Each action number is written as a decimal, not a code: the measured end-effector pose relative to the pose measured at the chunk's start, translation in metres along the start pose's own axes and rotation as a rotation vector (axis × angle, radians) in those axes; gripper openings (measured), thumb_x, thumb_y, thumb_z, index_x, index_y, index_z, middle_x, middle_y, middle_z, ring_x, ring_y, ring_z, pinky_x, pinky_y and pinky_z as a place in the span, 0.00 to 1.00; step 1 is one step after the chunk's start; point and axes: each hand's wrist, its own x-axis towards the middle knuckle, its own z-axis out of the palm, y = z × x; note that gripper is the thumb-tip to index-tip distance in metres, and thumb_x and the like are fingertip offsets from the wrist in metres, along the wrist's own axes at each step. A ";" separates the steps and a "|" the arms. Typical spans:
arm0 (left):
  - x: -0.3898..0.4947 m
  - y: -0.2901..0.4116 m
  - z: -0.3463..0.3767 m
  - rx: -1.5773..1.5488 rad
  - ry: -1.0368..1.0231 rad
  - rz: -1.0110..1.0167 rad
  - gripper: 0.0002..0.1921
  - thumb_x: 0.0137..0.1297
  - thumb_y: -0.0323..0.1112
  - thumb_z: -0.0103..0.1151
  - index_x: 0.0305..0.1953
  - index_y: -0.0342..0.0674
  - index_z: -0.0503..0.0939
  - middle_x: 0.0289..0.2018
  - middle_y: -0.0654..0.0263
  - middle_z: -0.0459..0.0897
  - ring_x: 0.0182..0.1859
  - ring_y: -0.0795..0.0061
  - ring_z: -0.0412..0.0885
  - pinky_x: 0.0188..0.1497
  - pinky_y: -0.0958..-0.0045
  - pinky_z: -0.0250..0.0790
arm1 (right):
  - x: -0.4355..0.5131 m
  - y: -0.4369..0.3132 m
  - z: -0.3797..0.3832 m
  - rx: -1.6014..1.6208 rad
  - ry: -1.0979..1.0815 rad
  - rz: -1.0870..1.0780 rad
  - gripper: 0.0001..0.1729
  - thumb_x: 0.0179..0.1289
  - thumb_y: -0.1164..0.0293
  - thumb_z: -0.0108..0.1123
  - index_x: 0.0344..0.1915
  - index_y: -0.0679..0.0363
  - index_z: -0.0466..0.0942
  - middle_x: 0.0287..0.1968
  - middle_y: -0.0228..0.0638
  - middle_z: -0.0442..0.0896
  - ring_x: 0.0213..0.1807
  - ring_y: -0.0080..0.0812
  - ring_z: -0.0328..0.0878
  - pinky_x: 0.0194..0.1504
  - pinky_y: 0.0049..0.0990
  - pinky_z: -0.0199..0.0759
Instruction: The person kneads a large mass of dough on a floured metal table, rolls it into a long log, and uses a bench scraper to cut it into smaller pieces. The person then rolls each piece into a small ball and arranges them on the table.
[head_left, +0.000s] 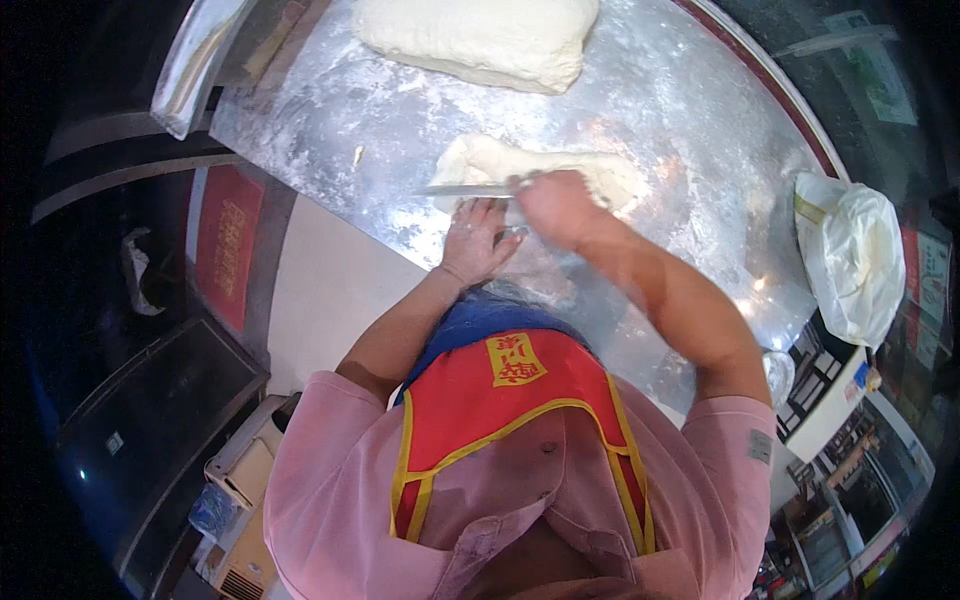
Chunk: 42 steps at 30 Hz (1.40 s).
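Observation:
My right hand (559, 206) is closed around the handle of a knife (465, 190). Its blade points left, seen nearly edge-on, across the near side of a flattened piece of pale dough (525, 161). Just below the blade, my left hand (478, 238) lies palm down, fingertips at the dough's near edge. Part of the dough on the right is hidden behind my right hand. Farther back on the floured metal worktable (315, 127) rests a much larger block of dough (480, 41), cut off by the top of the view.
A white plastic bag (851, 259) hangs or sits at the table's right edge. A small dough scrap (358, 155) lies to the left. Upright panels (199, 67) flank the table's left corner. My red apron (480, 409) touches near the front edge.

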 end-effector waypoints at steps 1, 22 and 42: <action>-0.001 -0.002 0.000 0.007 0.086 0.035 0.34 0.69 0.55 0.60 0.66 0.34 0.76 0.70 0.47 0.71 0.76 0.45 0.64 0.78 0.45 0.54 | -0.017 0.015 -0.001 -0.031 -0.138 0.192 0.13 0.72 0.66 0.55 0.45 0.60 0.85 0.35 0.45 0.89 0.38 0.43 0.90 0.39 0.43 0.84; 0.070 -0.210 -0.070 -0.109 0.467 -0.781 0.15 0.62 0.35 0.61 0.48 0.38 0.85 0.47 0.46 0.85 0.50 0.45 0.84 0.58 0.53 0.76 | -0.435 0.092 0.186 0.194 0.286 1.048 0.19 0.72 0.60 0.65 0.40 0.68 0.83 0.30 0.53 0.85 0.30 0.53 0.81 0.38 0.43 0.76; 0.085 -0.048 -0.014 0.131 0.179 -0.476 0.39 0.69 0.59 0.63 0.69 0.32 0.71 0.59 0.37 0.79 0.63 0.42 0.78 0.70 0.53 0.69 | -0.044 0.133 0.116 0.270 0.223 0.890 0.36 0.76 0.46 0.53 0.66 0.67 0.76 0.62 0.56 0.83 0.63 0.56 0.81 0.67 0.43 0.73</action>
